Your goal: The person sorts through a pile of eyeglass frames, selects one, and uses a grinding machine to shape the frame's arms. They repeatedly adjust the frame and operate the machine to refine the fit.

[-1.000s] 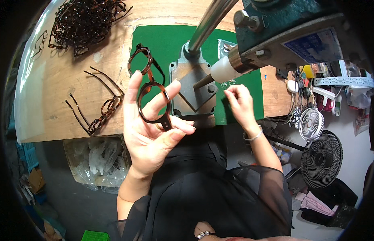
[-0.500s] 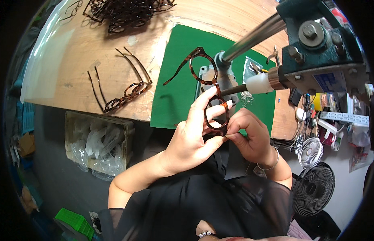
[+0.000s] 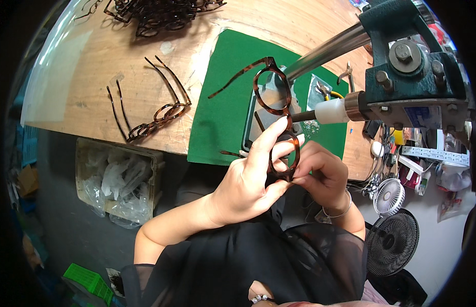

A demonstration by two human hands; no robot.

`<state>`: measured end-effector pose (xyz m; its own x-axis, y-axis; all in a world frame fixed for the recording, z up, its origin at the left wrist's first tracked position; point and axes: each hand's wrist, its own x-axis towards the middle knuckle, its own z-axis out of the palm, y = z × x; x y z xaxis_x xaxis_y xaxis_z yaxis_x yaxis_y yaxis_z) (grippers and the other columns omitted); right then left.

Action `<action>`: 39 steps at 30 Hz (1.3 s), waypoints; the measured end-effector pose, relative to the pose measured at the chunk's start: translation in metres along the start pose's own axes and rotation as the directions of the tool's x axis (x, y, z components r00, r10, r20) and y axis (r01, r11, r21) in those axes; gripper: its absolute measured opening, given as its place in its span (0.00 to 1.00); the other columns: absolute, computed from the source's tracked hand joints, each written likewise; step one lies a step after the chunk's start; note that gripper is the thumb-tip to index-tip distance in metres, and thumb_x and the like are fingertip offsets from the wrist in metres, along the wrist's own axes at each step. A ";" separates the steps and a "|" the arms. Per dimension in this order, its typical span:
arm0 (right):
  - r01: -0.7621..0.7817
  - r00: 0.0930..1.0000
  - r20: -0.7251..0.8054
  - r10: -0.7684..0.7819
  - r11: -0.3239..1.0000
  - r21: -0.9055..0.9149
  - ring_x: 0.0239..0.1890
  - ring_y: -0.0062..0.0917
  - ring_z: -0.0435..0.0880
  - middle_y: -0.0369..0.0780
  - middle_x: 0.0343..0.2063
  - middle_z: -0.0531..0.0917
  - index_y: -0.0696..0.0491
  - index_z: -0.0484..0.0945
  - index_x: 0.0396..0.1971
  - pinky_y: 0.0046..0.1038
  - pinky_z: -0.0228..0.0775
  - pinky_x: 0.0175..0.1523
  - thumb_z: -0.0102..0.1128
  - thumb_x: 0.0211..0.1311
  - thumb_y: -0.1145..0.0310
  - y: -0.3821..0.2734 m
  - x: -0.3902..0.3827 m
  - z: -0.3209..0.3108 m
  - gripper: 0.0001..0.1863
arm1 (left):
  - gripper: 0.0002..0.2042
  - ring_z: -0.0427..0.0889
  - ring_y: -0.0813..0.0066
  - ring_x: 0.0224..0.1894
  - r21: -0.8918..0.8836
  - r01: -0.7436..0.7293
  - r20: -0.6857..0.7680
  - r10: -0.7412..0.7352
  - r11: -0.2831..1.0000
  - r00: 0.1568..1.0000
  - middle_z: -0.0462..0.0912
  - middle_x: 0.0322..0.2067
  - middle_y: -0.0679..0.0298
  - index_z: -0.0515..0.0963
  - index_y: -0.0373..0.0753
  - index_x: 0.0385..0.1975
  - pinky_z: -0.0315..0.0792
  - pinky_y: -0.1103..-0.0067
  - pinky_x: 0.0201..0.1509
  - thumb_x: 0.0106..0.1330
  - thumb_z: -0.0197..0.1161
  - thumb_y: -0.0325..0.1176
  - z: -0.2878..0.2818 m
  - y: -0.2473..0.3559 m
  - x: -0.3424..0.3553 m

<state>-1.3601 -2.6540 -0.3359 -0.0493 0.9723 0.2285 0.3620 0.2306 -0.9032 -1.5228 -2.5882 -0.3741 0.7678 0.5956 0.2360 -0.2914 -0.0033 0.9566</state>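
A tortoiseshell eyeglass frame [image 3: 289, 94] stands on end between my hands, its bridge beside the rod tip of a bench press. My left hand [image 3: 245, 179] is closed on the nearer rim, with fingers reaching through the lens opening. The fingers of my right hand [image 3: 322, 171] are pinched at the nearer end corner of the frame, by the hinge. One temple arm extends left from the far corner; the other is partly hidden behind my left hand. Whether a small part sits in the right fingertips is hidden.
The green press [image 3: 412, 77] with a white collar [image 3: 330, 111] fills the right, over a green mat [image 3: 207, 123]. Another pair of frames [image 3: 159, 120] lies left, and a heap of frames [image 3: 161, 15] farther back. Pliers [image 3: 330, 93], a plastic-bag bin [image 3: 159, 174] and fans [image 3: 394, 240] are around.
The eyeglass frame and both hands have shifted slightly right in the picture, and the frame's turn shows more of the temple behind my left hand. Both hands keep their hold.
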 end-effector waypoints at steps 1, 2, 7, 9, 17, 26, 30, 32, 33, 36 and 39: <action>-0.017 1.000 -0.002 0.017 0.999 0.027 0.26 0.23 0.72 0.36 0.23 0.75 0.56 0.73 0.22 0.21 0.63 0.32 0.61 0.44 0.78 0.001 -0.001 0.001 0.06 | 0.41 0.69 0.82 0.37 -0.033 0.017 0.006 -0.017 0.999 1.000 0.65 0.52 0.50 0.38 0.39 0.61 0.65 0.84 0.44 0.49 0.57 0.15 0.000 0.000 0.000; -0.034 0.999 -0.011 0.034 0.998 0.048 0.25 0.23 0.72 0.37 0.23 0.74 0.56 0.73 0.22 0.21 0.63 0.32 0.61 0.45 0.78 0.002 -0.002 0.002 0.05 | 0.41 0.69 0.82 0.37 -0.059 0.039 0.001 -0.039 0.997 0.999 0.65 0.52 0.50 0.38 0.39 0.61 0.65 0.84 0.44 0.49 0.57 0.15 0.000 0.002 0.000; 0.037 0.994 -0.098 -0.040 0.999 -0.031 0.24 0.24 0.70 0.37 0.22 0.74 0.55 0.72 0.22 0.21 0.63 0.31 0.59 0.47 0.77 0.001 -0.002 0.010 0.04 | 0.42 0.69 0.83 0.36 -0.112 0.044 -0.011 -0.046 0.993 0.999 0.64 0.52 0.50 0.38 0.39 0.61 0.65 0.84 0.44 0.49 0.57 0.14 0.003 0.002 0.000; 0.077 0.990 -0.109 -0.085 0.994 -0.077 0.24 0.24 0.71 0.37 0.22 0.74 0.55 0.73 0.22 0.22 0.63 0.31 0.60 0.46 0.77 -0.001 -0.001 0.010 0.04 | 0.42 0.69 0.83 0.35 -0.094 0.029 -0.023 -0.031 0.995 0.999 0.65 0.52 0.50 0.38 0.39 0.61 0.65 0.84 0.43 0.49 0.57 0.14 0.005 0.003 0.000; 0.149 0.988 -0.019 -0.152 0.984 -0.100 0.23 0.24 0.71 0.36 0.20 0.75 0.55 0.77 0.23 0.22 0.63 0.29 0.63 0.41 0.78 -0.001 0.003 0.000 0.06 | 0.41 0.71 0.81 0.36 -0.037 0.000 -0.022 -0.001 0.999 1.000 0.67 0.50 0.49 0.39 0.35 0.60 0.65 0.84 0.44 0.49 0.59 0.15 0.005 0.007 0.000; 0.085 0.994 -0.072 -0.077 0.989 0.122 0.24 0.22 0.71 0.36 0.21 0.76 0.57 0.77 0.24 0.23 0.63 0.32 0.62 0.42 0.79 0.008 -0.003 0.005 0.06 | 0.41 0.73 0.79 0.39 -0.132 0.007 -0.007 -0.008 0.991 1.000 0.66 0.51 0.48 0.39 0.36 0.60 0.67 0.84 0.44 0.49 0.59 0.15 0.005 0.005 0.003; 0.072 0.978 -0.202 -0.047 0.990 0.122 0.24 0.21 0.70 0.37 0.21 0.75 0.59 0.73 0.27 0.22 0.62 0.31 0.58 0.51 0.74 0.005 -0.008 -0.006 0.05 | 0.42 0.73 0.79 0.37 -0.132 0.036 -0.021 -0.039 0.991 0.999 0.66 0.51 0.51 0.39 0.38 0.60 0.67 0.83 0.45 0.48 0.59 0.14 0.006 0.008 0.009; 0.091 0.932 -0.361 -0.028 0.983 0.158 0.23 0.19 0.69 0.36 0.20 0.72 0.60 0.70 0.29 0.18 0.60 0.29 0.51 0.58 0.68 0.005 -0.008 -0.016 0.09 | 0.41 0.72 0.77 0.41 -0.084 0.002 -0.080 -0.008 0.996 0.997 0.66 0.51 0.52 0.40 0.38 0.59 0.70 0.82 0.44 0.48 0.59 0.14 0.009 0.020 0.020; 0.063 0.915 -0.404 0.005 0.986 0.155 0.23 0.19 0.69 0.37 0.20 0.72 0.60 0.70 0.29 0.18 0.60 0.29 0.51 0.59 0.68 0.004 -0.007 -0.018 0.09 | 0.40 0.71 0.76 0.43 -0.076 -0.038 -0.123 0.029 0.996 0.992 0.66 0.51 0.53 0.41 0.38 0.59 0.71 0.82 0.43 0.49 0.59 0.15 0.012 0.022 0.029; 0.162 0.865 -0.477 -0.154 0.987 -0.024 0.22 0.19 0.68 0.38 0.19 0.72 0.59 0.70 0.29 0.18 0.60 0.26 0.49 0.60 0.67 -0.009 -0.002 -0.035 0.10 | 0.39 0.70 0.73 0.48 -0.022 -0.087 -0.187 0.082 0.996 0.979 0.66 0.51 0.56 0.42 0.38 0.58 0.72 0.82 0.42 0.50 0.59 0.17 0.021 0.024 0.052; 0.369 0.713 -0.617 -0.332 0.927 -0.073 0.20 0.18 0.66 0.39 0.19 0.72 0.58 0.71 0.30 0.16 0.58 0.24 0.44 0.62 0.67 -0.033 0.000 -0.072 0.10 | 0.38 0.70 0.74 0.49 0.021 -0.054 -0.198 0.057 0.998 0.979 0.67 0.51 0.57 0.43 0.38 0.58 0.72 0.81 0.42 0.51 0.60 0.20 0.026 0.030 0.062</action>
<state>-1.3050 -2.6645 -0.2802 0.4192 0.5929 0.6875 0.3853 0.5695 -0.7261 -1.4695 -2.5724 -0.3263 0.6219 0.7415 0.2519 -0.3209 -0.0522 0.9457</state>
